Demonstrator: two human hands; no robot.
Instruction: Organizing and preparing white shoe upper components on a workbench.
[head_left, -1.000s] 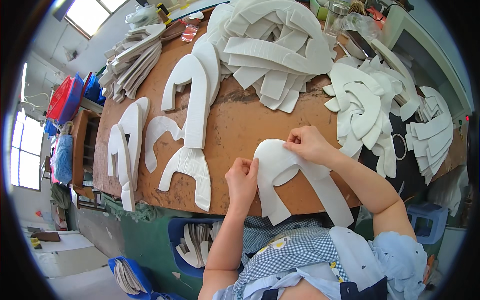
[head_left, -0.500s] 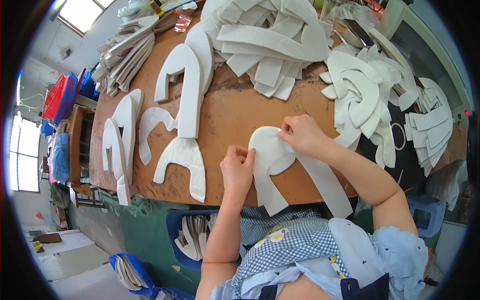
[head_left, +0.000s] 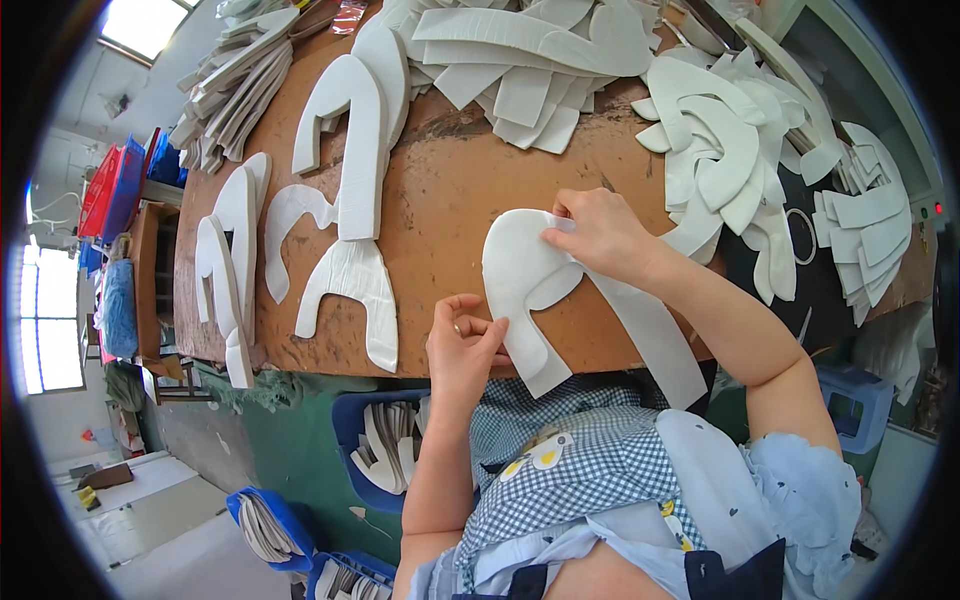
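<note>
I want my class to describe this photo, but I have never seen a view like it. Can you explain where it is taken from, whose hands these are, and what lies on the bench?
The camera sits on a person's head and looks down, so the arms rising from the lower edge are that person's own. Its fisheye lens bends straight edges. The left hand pinches one leg of a white U-shaped foam piece; the right hand presses its top. It lies on a brown workbench. Similar white cut pieces are spread to the left, and heaped at the back and right. Blue bins under the bench hold more.
</note>
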